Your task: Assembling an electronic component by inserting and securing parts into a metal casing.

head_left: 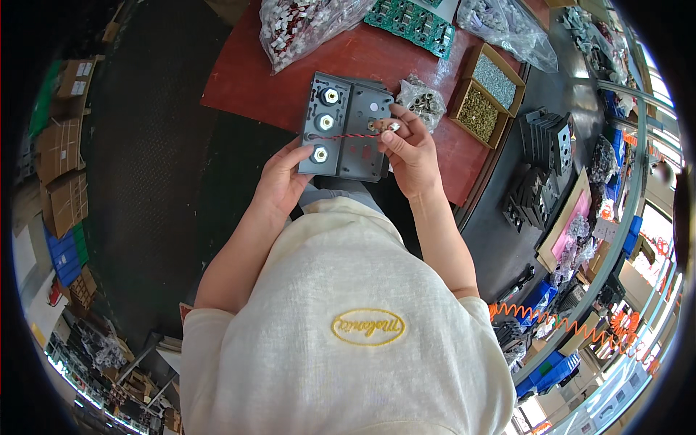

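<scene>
Head view: my left hand [281, 180] grips the panel [356, 116], my right hand [413, 154] pinches the wire [346, 135]; apparently wire handling, next calling for slack.

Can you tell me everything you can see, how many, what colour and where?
metal panel: one, dark grey, upper middle
round fittings: three, white and black, panel's left side
twisted wire: one, red and black, across panel
clear bags: three, see-through, on table
circuit boards: several, green, table's far side
divided box: one, tan, table's right
table: one, red, top middle
metal parts: two stacks, black, on workbench
workbench: one, dark, right
coiled hose: at least one, orange, lower right
cardboard boxes: several, brown, left
shirt: one, cream, lower middle
left grip: one, bare, panel's left edge
right grip: one, bare, wire's right end
</scene>
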Available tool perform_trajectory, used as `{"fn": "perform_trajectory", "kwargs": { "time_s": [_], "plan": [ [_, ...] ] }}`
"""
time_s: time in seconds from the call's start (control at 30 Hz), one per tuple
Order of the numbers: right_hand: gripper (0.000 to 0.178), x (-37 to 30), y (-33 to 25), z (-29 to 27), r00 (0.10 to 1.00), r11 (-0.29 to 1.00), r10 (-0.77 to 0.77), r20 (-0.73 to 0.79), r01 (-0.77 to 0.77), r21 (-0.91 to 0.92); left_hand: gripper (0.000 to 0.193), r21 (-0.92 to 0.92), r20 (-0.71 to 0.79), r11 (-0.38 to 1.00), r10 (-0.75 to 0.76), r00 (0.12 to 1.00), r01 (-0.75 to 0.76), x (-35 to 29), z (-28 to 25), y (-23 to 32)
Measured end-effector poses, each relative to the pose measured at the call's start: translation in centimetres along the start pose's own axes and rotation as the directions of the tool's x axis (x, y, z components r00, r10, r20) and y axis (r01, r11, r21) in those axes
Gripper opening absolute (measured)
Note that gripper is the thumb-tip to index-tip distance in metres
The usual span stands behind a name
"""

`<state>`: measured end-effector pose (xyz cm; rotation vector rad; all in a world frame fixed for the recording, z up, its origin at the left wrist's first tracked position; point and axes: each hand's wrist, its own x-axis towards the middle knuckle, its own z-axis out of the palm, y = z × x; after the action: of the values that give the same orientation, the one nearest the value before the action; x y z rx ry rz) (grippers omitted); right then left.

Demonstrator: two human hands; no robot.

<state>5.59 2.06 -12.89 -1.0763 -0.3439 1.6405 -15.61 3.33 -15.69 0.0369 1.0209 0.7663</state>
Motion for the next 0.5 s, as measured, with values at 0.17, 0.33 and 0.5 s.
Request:
{"fn": "perform_trajectory", "kwargs": {
  "time_s": [0.17,0.33,0.5],
  "plan": [
    [0.058,-0.9,0.0,0.8,0.990,0.983,-0.140,-0.031,0.142,0.118,0.038,0.012,0.032,1.000,-0.022,0.999,0.021,0.0,0.9,-0.1],
    [0.059,-0.8,1.1,1.1,0.989,0.987,-0.145,-0.020,0.144,-0.071,0.037,0.002,0.115,0.999,-0.047,0.992,0.048,0.0,1.5,-0.4],
    [0.047,-0.4,2.7,1.4,0.978,0.907,-0.204,0.047,0.207,-0.367,0.034,0.006,0.156,0.998,-0.068,0.985,0.068,0.1,1.6,-0.9]
  ]
}}
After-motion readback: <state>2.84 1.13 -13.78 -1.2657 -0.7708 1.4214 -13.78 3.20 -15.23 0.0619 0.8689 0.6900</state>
